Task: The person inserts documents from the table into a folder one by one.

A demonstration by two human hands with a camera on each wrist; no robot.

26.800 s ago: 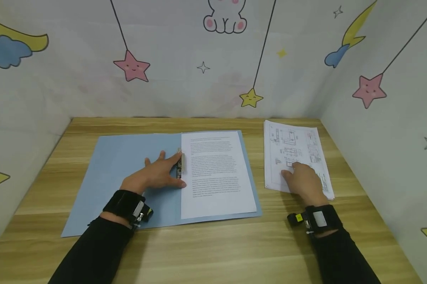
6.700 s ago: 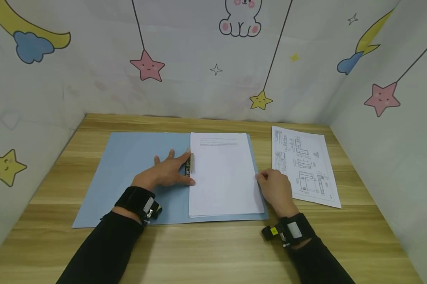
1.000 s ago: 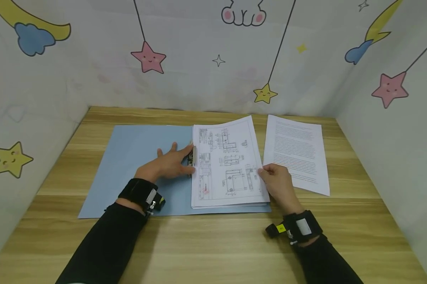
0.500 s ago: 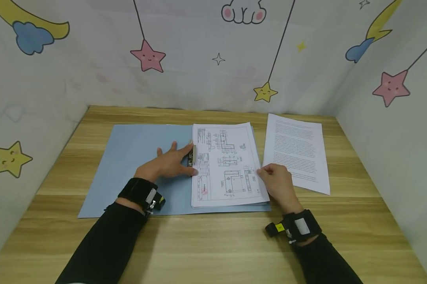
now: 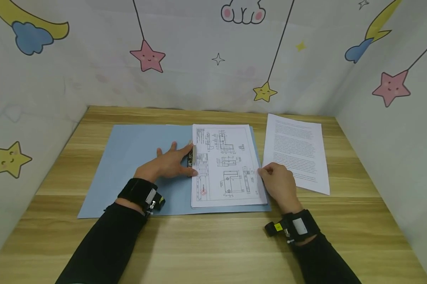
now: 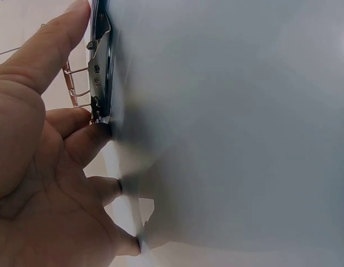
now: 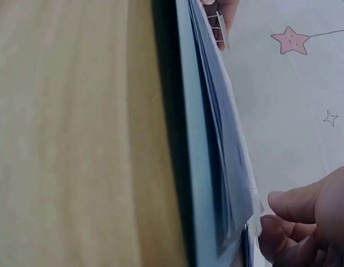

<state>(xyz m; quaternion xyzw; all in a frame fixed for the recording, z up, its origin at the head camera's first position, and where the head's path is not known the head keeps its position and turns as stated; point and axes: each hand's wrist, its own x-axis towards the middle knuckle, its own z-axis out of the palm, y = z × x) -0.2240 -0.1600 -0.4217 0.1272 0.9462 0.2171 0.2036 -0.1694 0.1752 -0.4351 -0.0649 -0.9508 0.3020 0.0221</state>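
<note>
L hand (image 6: 44,161) at L edge, fingers spread: thumb tip up top by metal clip (image 6: 99,72), 2 fingertips nr its lower end, other 2 on grey-blue folder (image 6: 244,122) filling R side. Wire prongs (image 6: 79,71) stick out L of clip.

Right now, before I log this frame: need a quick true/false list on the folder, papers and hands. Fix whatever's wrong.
1. The folder lies open on the desk. True.
2. Its top sheet is blank. False: a drawing is on top.
3. The left hand is at the metal clip. True.
4. A page of text lies to the right of the folder. True.
5. Both hands are at the clip. False: the right hand is at the drawing's right edge.
6. Both wrists are bare. False: each wears a black strap.
</note>
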